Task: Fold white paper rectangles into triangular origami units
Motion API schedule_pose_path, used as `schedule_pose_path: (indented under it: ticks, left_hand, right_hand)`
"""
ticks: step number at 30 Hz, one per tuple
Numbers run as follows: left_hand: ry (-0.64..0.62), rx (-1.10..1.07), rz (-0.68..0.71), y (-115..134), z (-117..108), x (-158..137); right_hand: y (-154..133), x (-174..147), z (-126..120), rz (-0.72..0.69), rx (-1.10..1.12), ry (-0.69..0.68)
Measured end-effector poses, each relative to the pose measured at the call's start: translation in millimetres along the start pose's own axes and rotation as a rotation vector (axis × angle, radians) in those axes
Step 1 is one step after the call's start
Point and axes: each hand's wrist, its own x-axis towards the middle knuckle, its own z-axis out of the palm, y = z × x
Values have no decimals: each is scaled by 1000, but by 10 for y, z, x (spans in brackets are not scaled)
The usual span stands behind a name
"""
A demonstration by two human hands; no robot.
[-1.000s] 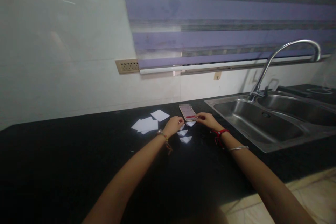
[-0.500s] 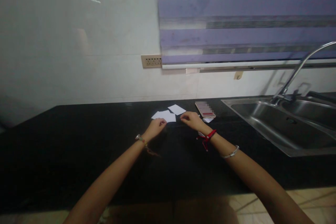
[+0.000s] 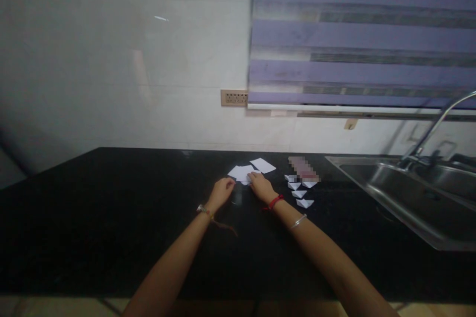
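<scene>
Several white sheets of paper point(image 3: 243, 173) lie overlapping on the black counter, with one more sheet point(image 3: 263, 165) just behind to the right. My right hand point(image 3: 261, 187) rests its fingertips on the right edge of the overlapping sheets, fingers closed at the paper; a white corner shows below them. To the left, my left hand point(image 3: 222, 192) has its fingers curled and pressed together at the near edge of the papers. Whether anything is between them is hidden. Several small folded paper pieces point(image 3: 305, 203) lie right of my right hand.
A phone-like flat pink object point(image 3: 303, 168), partly pixelated, lies behind the folded pieces. A steel double sink point(image 3: 394, 198) with a curved tap point(image 3: 439, 126) is set in the counter point(image 3: 111, 228) at right. Wall sockets point(image 3: 234, 97) and a purple striped blind point(image 3: 357, 39) are behind.
The view has shifted, so the scene sits lower and further right. My right hand has moved left onto the papers, uncovering the folded pieces. My left hand stays beside the sheets.
</scene>
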Motion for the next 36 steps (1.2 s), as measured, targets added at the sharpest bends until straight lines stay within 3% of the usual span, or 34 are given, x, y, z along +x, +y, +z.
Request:
schedule_pose_path:
  ticks: [6, 19, 36]
  left_hand:
    - [-35, 27, 18, -26, 2, -2]
    - [-101, 142, 72, 22, -33, -44]
    - [-128, 185, 86, 68, -42, -59]
  right_hand:
    - [23, 55, 59, -8, -39, -46]
    - [150, 11, -30, -196, -55, -105]
    - [147, -23, 39, -41, -59, 74]
